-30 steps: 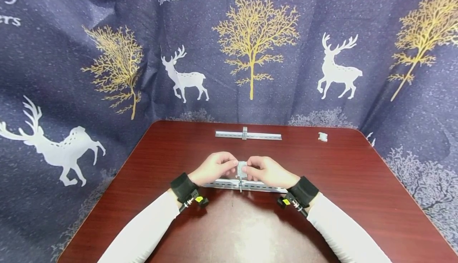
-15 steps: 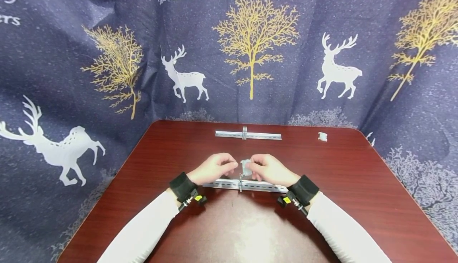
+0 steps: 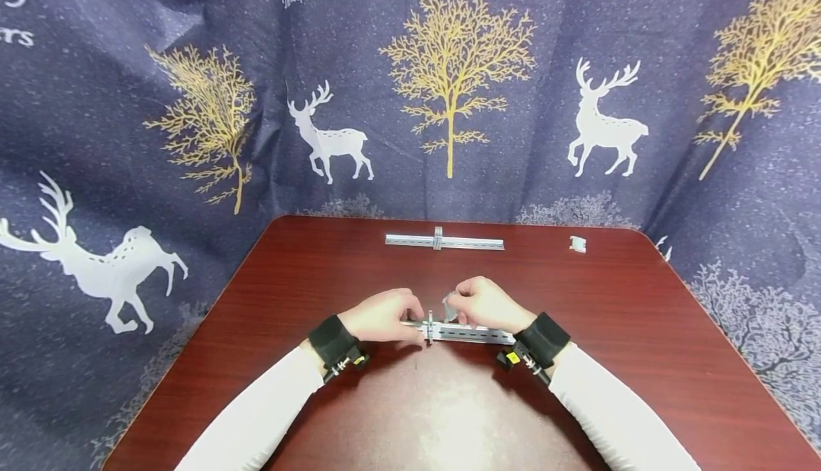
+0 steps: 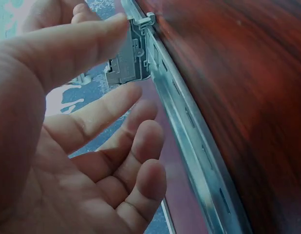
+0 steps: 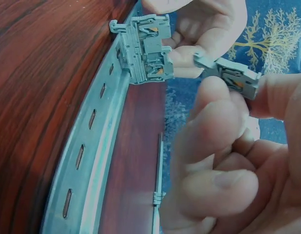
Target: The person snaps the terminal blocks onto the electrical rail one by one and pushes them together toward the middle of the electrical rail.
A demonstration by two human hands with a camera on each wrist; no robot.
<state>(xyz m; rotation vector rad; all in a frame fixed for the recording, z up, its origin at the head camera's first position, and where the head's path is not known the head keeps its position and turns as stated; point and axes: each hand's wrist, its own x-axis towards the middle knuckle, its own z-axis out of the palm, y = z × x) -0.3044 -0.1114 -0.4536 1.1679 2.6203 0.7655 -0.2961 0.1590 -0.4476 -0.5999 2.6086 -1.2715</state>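
Note:
A slotted metal DIN rail point(image 3: 477, 333) lies on the table before me. Grey terminal blocks point(image 5: 146, 51) sit clipped upright across its middle. My right hand point(image 3: 492, 308) pinches a loose terminal block point(image 5: 234, 79) between thumb and fingers, just right of the clipped ones. To their left is my left hand point(image 3: 383, 316), low over the rail's left part, which it largely hides in the head view. In the left wrist view its thumb overlaps the clipped block point(image 4: 127, 61), while the other fingers lie loosely bent below, holding nothing.
Farther back lies a second DIN rail point(image 3: 474, 244) with terminal blocks point(image 3: 438, 238) clipped at its middle. Another loose terminal block point(image 3: 578, 244) rests at the back right of the reddish-brown table point(image 3: 308, 264). A printed curtain point(image 3: 500, 136) hangs behind the table.
My left hand has come down to the rail, beside the clipped blocks. My right hand has drawn the loose terminal block slightly right, away from the left fingers, and turned it.

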